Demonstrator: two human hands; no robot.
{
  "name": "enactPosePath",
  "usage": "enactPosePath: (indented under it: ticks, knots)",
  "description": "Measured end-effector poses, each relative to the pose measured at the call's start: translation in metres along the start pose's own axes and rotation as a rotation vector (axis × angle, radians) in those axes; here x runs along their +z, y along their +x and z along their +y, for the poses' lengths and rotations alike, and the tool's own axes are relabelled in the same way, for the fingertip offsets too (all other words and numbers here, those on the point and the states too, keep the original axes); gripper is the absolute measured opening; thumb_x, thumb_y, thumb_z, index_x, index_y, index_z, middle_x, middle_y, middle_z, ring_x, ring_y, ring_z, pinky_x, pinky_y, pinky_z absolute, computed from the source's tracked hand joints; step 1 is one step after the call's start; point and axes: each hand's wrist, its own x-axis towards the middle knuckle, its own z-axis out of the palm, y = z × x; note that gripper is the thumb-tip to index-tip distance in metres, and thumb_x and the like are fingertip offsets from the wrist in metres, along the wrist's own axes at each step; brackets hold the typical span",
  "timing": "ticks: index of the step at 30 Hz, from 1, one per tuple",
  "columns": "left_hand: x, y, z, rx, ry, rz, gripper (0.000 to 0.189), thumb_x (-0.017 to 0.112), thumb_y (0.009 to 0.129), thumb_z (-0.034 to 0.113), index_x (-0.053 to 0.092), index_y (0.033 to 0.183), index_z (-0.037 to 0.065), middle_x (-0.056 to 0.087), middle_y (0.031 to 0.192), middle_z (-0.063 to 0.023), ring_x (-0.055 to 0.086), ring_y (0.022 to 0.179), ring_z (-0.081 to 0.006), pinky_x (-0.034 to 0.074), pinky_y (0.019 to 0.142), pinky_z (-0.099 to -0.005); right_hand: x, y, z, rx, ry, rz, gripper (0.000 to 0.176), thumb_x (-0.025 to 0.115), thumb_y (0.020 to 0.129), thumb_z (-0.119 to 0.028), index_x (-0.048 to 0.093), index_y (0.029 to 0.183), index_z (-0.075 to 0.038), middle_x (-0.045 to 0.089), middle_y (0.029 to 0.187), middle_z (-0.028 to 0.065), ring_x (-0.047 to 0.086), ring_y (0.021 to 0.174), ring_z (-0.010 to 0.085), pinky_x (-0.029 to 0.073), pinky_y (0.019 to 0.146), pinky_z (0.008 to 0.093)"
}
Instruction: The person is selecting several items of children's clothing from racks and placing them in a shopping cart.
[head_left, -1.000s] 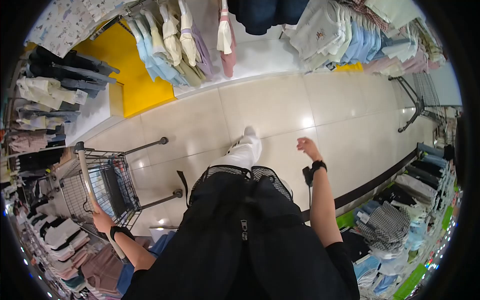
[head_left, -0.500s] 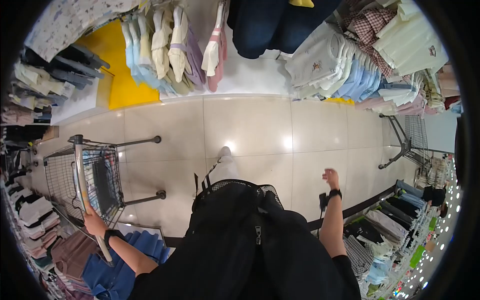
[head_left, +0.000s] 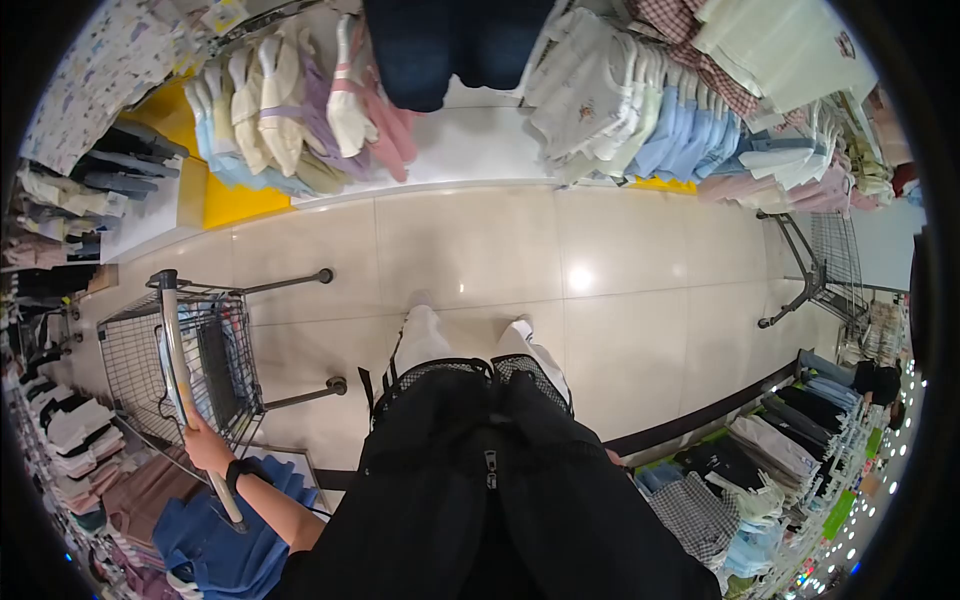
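My left hand (head_left: 205, 443) is closed around the long pale handle (head_left: 177, 360) of a wire shopping cart (head_left: 135, 350), with a dark band on the wrist. Light-coloured, patterned goods that I cannot make out show in the cart behind its dark panel. Blue folded clothing (head_left: 225, 530) lies on a display just below this hand. Only a sliver of my right hand (head_left: 613, 457) shows at the side of my black top, close to the low clothes rack; its fingers are hidden.
Children's clothes (head_left: 590, 90) hang on racks along the white platform (head_left: 470, 150) ahead. A second cart (head_left: 835, 260) stands at the far right. Hanging garments (head_left: 700, 510) line the lower right. Pale floor tiles (head_left: 640, 240) run between. A person in black (head_left: 875, 380) is at the right edge.
My right hand has swung back from out over the floor to my side, mostly out of sight. My left hand stays on the cart handle. A second foot now shows ahead; the racks shift left.
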Motion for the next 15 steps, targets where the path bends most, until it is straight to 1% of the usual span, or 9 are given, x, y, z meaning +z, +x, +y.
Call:
enactPosePath:
  ticks: [2,3,4,5,7,8,9,13,15]
  knots:
    - [-0.009,-0.025,0.008,0.003,-0.017,0.025,0.062,0.031,0.082,0.058,0.061,0.079,0.003,0.059,0.067,-0.0164,0.058,0.062,-0.034,0.045,0.052,-0.0448,-0.01,-0.057,-0.065,-0.112,0.109,0.054,0.025,0.055,0.076,-0.024,0.054,0.093,-0.007,0.059,0.075,0.0113,0.059,0.061,0.0243,0.047,0.048,0.038]
    - [-0.014,-0.038,0.012,0.004,-0.022,0.033,0.062,0.031,0.082,0.058,0.061,0.079,0.003,0.059,0.067,-0.0164,0.058,0.062,-0.034,0.045,0.052,-0.0448,-0.035,-0.05,-0.086,0.019,0.18,0.079,0.028,0.052,0.077,-0.027,0.052,0.095,-0.007,0.059,0.075,0.011,0.06,0.064,0.0232,0.046,0.048,0.0379]
    - [-0.017,-0.051,0.016,0.016,-0.013,0.061,0.066,0.029,0.08,0.061,0.061,0.077,0.003,0.059,0.064,-0.0157,0.057,0.058,-0.0331,0.044,0.048,-0.0434,-0.053,-0.054,-0.106,-0.192,0.161,0.15,0.03,0.05,0.077,-0.029,0.051,0.099,-0.008,0.06,0.076,0.0104,0.06,0.065,0.022,0.045,0.051,0.0374]
    - [-0.018,-0.063,0.022,0.03,-0.009,0.091,0.07,0.028,0.079,0.064,0.062,0.075,0.002,0.059,0.061,-0.0151,0.056,0.053,-0.0322,0.044,0.044,-0.0419,-0.068,-0.053,-0.133,-0.252,0.086,0.261,0.033,0.04,0.082,-0.03,0.049,0.109,-0.014,0.06,0.087,0.0095,0.058,0.072,0.0194,0.043,0.055,0.0316]
    - [-0.014,-0.085,0.028,0.054,-0.016,0.159,0.07,0.028,0.08,0.063,0.062,0.07,0.002,0.057,0.056,-0.0129,0.054,0.048,-0.0304,0.042,0.04,-0.0398,-0.101,-0.044,-0.182,-0.398,-0.045,0.372,0.034,0.043,0.08,-0.031,0.05,0.108,-0.013,0.061,0.085,0.008,0.059,0.075,0.0177,0.043,0.056,0.032]
    - [-0.021,-0.098,0.034,0.071,0.008,0.175,0.069,0.029,0.08,0.062,0.061,0.069,0.002,0.057,0.056,-0.013,0.054,0.048,-0.0305,0.042,0.04,-0.0397,-0.117,-0.036,-0.201,-0.538,-0.067,0.402,0.033,0.048,0.078,-0.031,0.052,0.102,-0.008,0.062,0.078,0.0089,0.061,0.067,0.0183,0.044,0.052,0.0308]
    - [-0.027,-0.111,0.04,0.085,0.032,0.19,0.068,0.029,0.08,0.061,0.061,0.068,0.003,0.057,0.056,-0.013,0.055,0.048,-0.0306,0.043,0.04,-0.0396,-0.111,-0.056,-0.23,-0.61,-0.152,0.452,0.031,0.047,0.079,-0.027,0.055,0.098,-0.005,0.062,0.074,0.0094,0.06,0.065,0.0171,0.044,0.051,0.0277]
    - [-0.046,-0.154,0.064,0.063,0.028,0.206,0.066,0.03,0.081,0.06,0.06,0.067,0.003,0.057,0.057,-0.0137,0.056,0.05,-0.031,0.043,0.041,-0.04,-0.087,-0.091,-0.345,-0.98,-0.259,0.351,0.026,0.047,0.078,-0.017,0.057,0.095,0.001,0.061,0.072,0.0118,0.06,0.064,0.0171,0.047,0.058,0.0269]
    - [-0.068,-0.175,0.079,0.039,0.071,0.141,0.062,0.032,0.081,0.058,0.063,0.071,0.006,0.058,0.059,-0.0124,0.058,0.055,-0.0298,0.044,0.043,-0.039,-0.067,-0.112,-0.399,-1.129,-0.282,0.322,0.024,0.047,0.078,-0.014,0.057,0.094,0.002,0.061,0.072,0.0121,0.06,0.064,0.0167,0.047,0.06,0.0266]
